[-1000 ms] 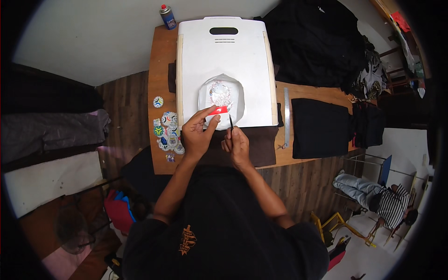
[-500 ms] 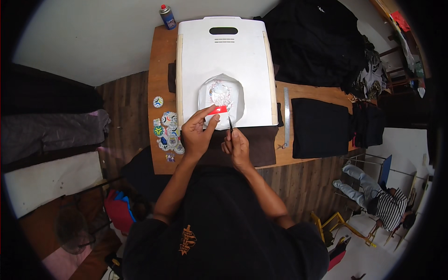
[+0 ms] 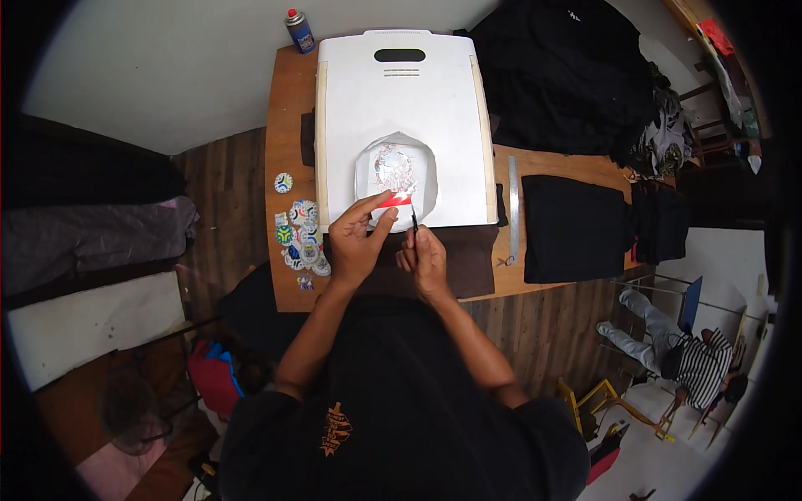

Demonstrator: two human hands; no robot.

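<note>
The person's left hand [image 3: 361, 244] pinches a small flat rectangular piece, red with a pale edge [image 3: 396, 201], between the thumb and the fingertips. This piece is above the near part of a shallow white many-sided container [image 3: 428, 179], which has scattered colourful scraps [image 3: 391, 167] inside. The right hand [image 3: 428, 260] has its fingers closed around a slim dark tool [image 3: 414, 219]; the tip of the tool is at the right end of the piece, but whether it touches, I cannot tell.

The container rests on a large white panel with a dark oval slot [image 3: 401, 104], and this panel lies on a brown wooden table [image 3: 288, 100]. On the left side of the table there is a group of round multicoloured discs [image 3: 305, 232], some overlapping. At the far left corner stands a blue can with a red cap [image 3: 300, 32]. To the right of the panel lie a long silver ruler [image 3: 513, 209] and, just beside it, a folded black cloth [image 3: 573, 230].
</note>
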